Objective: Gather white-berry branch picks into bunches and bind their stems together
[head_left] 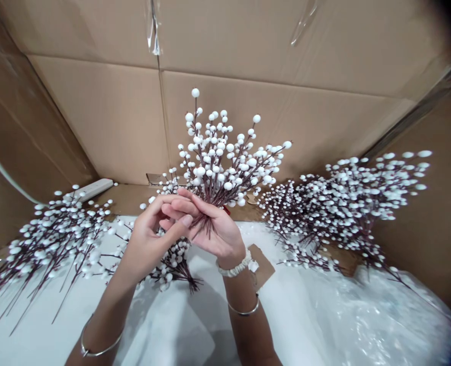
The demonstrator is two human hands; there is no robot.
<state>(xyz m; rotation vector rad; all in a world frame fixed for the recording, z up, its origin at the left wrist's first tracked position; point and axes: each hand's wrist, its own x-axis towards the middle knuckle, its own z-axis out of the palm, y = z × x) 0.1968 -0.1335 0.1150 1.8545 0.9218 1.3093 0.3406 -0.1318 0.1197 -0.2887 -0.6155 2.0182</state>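
Holding one bunched spray of white-berried, dark-stemmed artificial branches [219, 157] upright above the middle of a white sheet [194, 317]: right hand [217, 236], fingers [197, 204] closed around the stems. Left hand [149, 241], fingers curled against the right hand, any hold on the stems unclear. Loose white-berried sprays [46, 244] lie toward the sheet's left edge, a matching heap [343, 203] toward its right. Risk: spreading twigs snag either neighbour, since side room is narrow; a loosened grip drops the spray. Freest room: upward, toward the tan corrugated cardboard wall [95, 117].
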